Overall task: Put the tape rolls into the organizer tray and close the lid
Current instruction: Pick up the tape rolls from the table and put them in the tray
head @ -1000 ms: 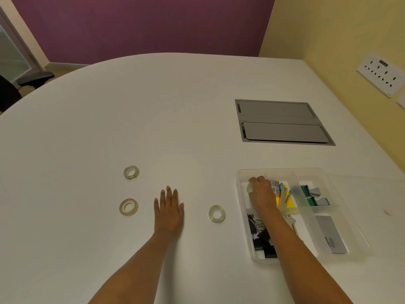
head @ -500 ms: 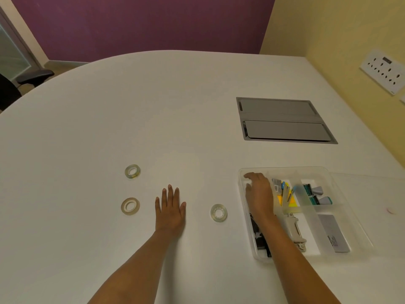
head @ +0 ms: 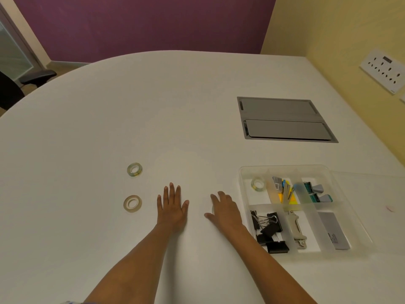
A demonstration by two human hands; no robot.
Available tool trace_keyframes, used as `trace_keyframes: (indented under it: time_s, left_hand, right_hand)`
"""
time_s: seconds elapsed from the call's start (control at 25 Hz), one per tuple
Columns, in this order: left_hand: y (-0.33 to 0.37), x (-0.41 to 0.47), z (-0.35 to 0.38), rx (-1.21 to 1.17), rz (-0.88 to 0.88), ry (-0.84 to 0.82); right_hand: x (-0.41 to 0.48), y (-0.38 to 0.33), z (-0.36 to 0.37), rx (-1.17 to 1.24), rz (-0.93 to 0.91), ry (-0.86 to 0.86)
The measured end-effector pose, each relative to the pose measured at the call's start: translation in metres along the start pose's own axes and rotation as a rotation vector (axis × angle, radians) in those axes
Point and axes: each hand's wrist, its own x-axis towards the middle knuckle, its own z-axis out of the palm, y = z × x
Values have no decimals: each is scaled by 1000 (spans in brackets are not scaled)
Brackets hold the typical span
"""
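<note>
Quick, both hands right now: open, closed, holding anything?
Left hand: open, flat on the table, holding nothing.
Right hand: palm down over a tape roll; grip cannot be told.

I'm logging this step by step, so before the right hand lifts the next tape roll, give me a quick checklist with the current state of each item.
1. One tape roll in tray lies in the back-left compartment of the organizer tray: ok.
2. Room left beside it in that compartment: ok.
3. Right hand over the nearest roll, of which only a sliver shows at its palm: grip cannot tell.
4. Left hand flat on the table, empty: ok.
5. Far tape roll and near tape roll lie on the table: not ok.
6. Clear lid lies open to the tray's right: ok for loading.
</note>
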Motion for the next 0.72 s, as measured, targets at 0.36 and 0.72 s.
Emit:
trace_keyframes:
  time_s: [0.36, 0.72]
  left_hand:
    - [1, -1, -2, -4, 1, -16]
    - [1, -1, -1, 6, 6, -7]
  right_hand:
    - [-2, 1, -7, 184, -24, 121]
    - [-3, 41, -97, 614, 150, 648]
